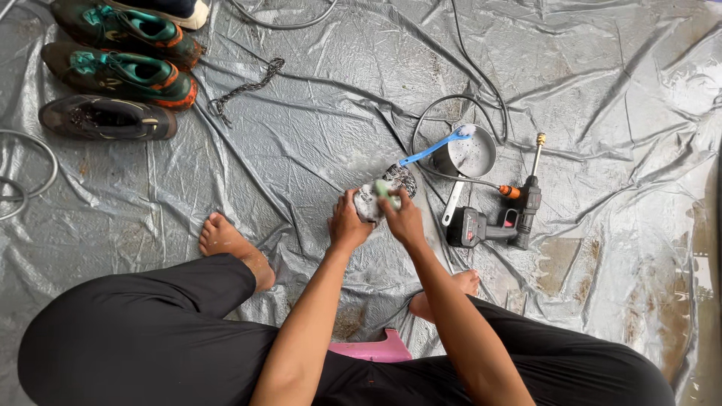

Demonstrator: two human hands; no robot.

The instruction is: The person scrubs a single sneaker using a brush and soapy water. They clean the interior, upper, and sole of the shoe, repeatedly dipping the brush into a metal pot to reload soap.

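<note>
Left hand (350, 224): gripping soapy shoe (383, 192). Right hand (402, 218): closed on green scrub brush (385, 189), pressed to shoe. Judged step: scrubbing; next calls for turning the shoe. Beyond shoe: metal pot (470, 156), blue brush (432, 149). Right of shoe: spray gun (500, 218). Far left: muddy shoes (120, 68).

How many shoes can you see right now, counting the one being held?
4, maybe 5. Three muddy shoes lie top left, a white one is cut off above, and a soapy shoe is in both hands.
</note>
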